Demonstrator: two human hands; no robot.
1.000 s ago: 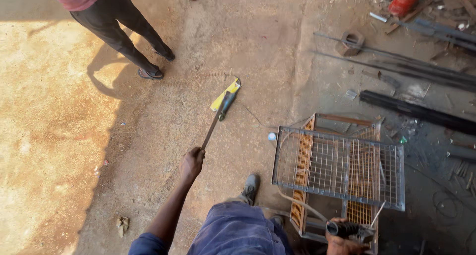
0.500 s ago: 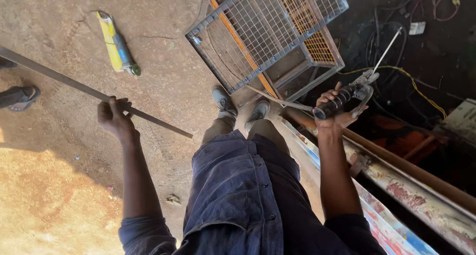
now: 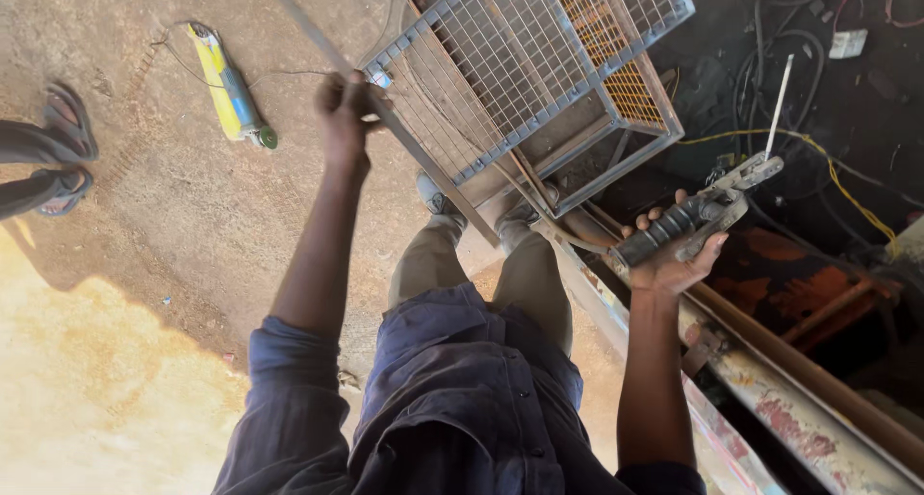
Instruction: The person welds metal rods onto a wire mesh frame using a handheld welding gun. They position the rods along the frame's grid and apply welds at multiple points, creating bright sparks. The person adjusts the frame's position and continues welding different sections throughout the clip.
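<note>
Head view: the left hand [image 3: 345,110] has its grip closed around a long thin metal rod [image 3: 423,168], now lifted across the wire mesh cage [image 3: 539,52], nearer than a second ago. The right hand [image 3: 674,254] grips a welding electrode holder [image 3: 693,216], rod upward. A yellow tool [image 3: 226,86] lies on the floor.

I see no signs or screens. On the dirt floor at upper left lies a long yellow tool [image 3: 227,86] bearing a grey label strip. A small white boxy item [image 3: 848,43] sits among cables at upper right; its nature I cannot tell.
</note>
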